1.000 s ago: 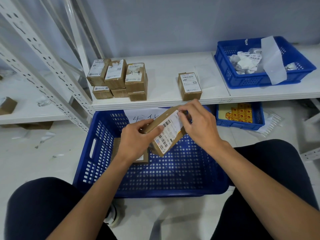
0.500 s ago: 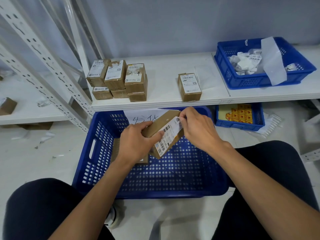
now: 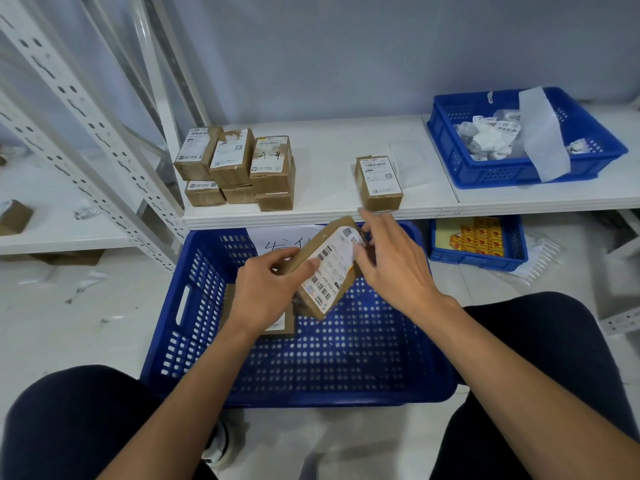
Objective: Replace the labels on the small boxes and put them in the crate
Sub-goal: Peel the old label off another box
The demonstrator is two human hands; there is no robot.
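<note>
My left hand [image 3: 266, 292] grips a small brown cardboard box [image 3: 313, 308] tilted above the big blue crate [image 3: 346, 368]. A white barcode label [image 3: 332, 268] covers the box's upper face. My right hand [image 3: 391, 265] pinches the label's upper right corner, which lifts slightly off the box. Another small box [image 3: 280, 329] lies flat inside the crate, mostly hidden under my left hand. On the white shelf [image 3: 329, 164] stands a stack of several labelled boxes [image 3: 239, 168] at the left and one single box [image 3: 379, 181] near the front edge.
A blue bin [image 3: 485, 168] with crumpled peeled labels and a backing strip sits on the shelf at right. A smaller blue bin [image 3: 478, 244] with yellow-red stickers stands on the floor beneath. A perforated white rack upright [image 3: 79, 140] rises at left. My knees flank the crate.
The box has turned more upright in my left hand. My right hand has shifted down along the label's right corner, and that corner now peels away.
</note>
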